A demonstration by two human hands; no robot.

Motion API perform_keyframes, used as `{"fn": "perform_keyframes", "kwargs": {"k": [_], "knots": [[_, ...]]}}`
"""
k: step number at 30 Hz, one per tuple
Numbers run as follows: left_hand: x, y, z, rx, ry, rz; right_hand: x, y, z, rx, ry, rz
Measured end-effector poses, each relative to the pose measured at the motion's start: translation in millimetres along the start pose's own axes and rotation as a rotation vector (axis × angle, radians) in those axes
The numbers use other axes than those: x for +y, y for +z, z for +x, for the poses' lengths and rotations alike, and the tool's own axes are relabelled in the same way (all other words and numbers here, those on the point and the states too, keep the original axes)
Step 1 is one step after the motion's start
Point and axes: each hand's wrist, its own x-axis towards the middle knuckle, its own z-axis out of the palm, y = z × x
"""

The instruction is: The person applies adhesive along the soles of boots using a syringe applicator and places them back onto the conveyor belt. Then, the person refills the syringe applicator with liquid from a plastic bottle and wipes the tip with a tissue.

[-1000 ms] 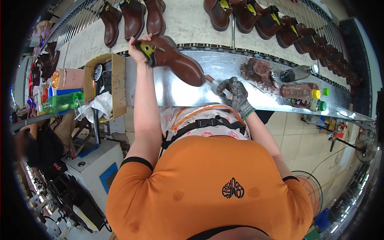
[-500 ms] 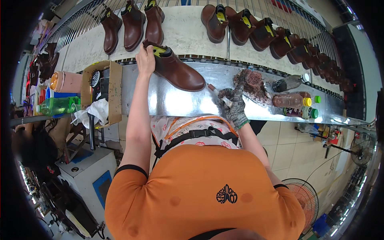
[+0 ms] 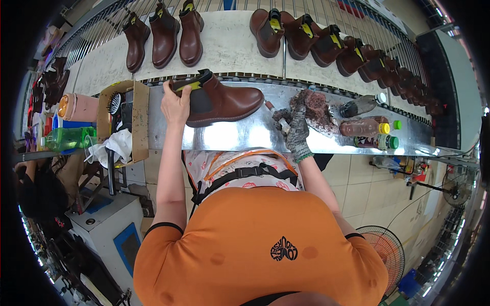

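A brown leather ankle boot (image 3: 232,104) with dark elastic sides and a yellow lining hangs over the metal bench (image 3: 214,140), its toe to the right. My bare left hand (image 3: 176,104) grips it by the collar at the heel end. My right hand (image 3: 297,133), in a grey knitted glove with a green cuff, is closed on a slim stick (image 3: 283,125) with a whitish shaft and a brown end. Dark stained matter covers part of this stick and the glove's fingers. Just beyond the fingers lies a brown-stained wad (image 3: 316,104) on a dark smeared patch.
Brown boots (image 3: 191,38) stand along the pale conveyor (image 3: 227,46) behind the bench. Several bottles (image 3: 363,127) lie at the right. On the left are a cardboard box (image 3: 140,120) with a hairbrush (image 3: 115,102), a white cloth (image 3: 113,148) and a green bottle (image 3: 69,138).
My left hand has lowered the boot and turned it side-on, toe level to the right. The gloved hand has shifted slightly toward the stained wad. The boots on the conveyor appear slightly further left.
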Motion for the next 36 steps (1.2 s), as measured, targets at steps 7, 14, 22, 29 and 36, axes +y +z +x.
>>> {"fn": "perform_keyframes", "kwargs": {"k": [7, 14, 22, 29, 36], "knots": [[23.2, -18.8, -40.0, -0.012, -0.074, -0.022, 1.7, -4.3, 4.8, -0.051, -0.105, -0.086], [60.2, -35.3, -82.0, -0.226, -0.248, -0.091, 10.1, -16.1, 16.6, -0.112, -0.39, -0.591], [71.6, -29.7, -107.6, -0.521, -0.701, -0.709, -24.0, -3.1, -21.2, -0.265, -0.648, -0.892], [74.6, -21.5, -109.8, -0.783, -0.854, -0.738, -25.0, -16.0, -48.0, -0.289, -0.682, -1.051], [88.5, -14.5, -106.1, -0.892, -0.855, -0.757, -26.9, -39.4, -75.4, -0.391, -0.665, -0.96]]}}
